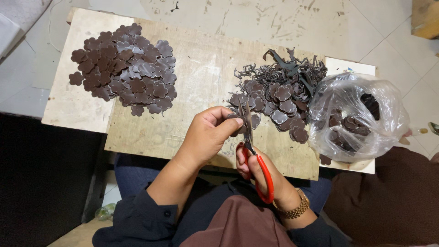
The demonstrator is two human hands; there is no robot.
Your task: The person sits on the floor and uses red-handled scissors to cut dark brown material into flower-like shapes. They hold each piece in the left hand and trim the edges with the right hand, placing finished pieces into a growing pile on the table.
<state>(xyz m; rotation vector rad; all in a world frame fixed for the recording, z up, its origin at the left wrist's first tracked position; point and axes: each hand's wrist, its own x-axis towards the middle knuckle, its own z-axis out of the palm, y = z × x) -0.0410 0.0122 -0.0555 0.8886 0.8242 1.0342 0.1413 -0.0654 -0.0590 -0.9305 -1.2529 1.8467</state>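
Left hand is pinching a dark brown flower-shaped leather piece; right hand is gripping red-handled steel scissors, best trimmed following the petal outline closely.

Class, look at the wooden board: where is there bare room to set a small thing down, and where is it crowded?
Bare: the strip between the left flower pile and the scrap heap. Crowded: around the plastic bag and the hands' scissors.

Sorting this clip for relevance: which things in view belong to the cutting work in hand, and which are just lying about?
In use:
- red-handled scissors in the right hand
- brown piece pinched by the left hand
- left flower pile
- mixed pile with offcuts
- plastic bag of pieces
- wooden board

Lying about:
- bottle on the floor
- wristwatch
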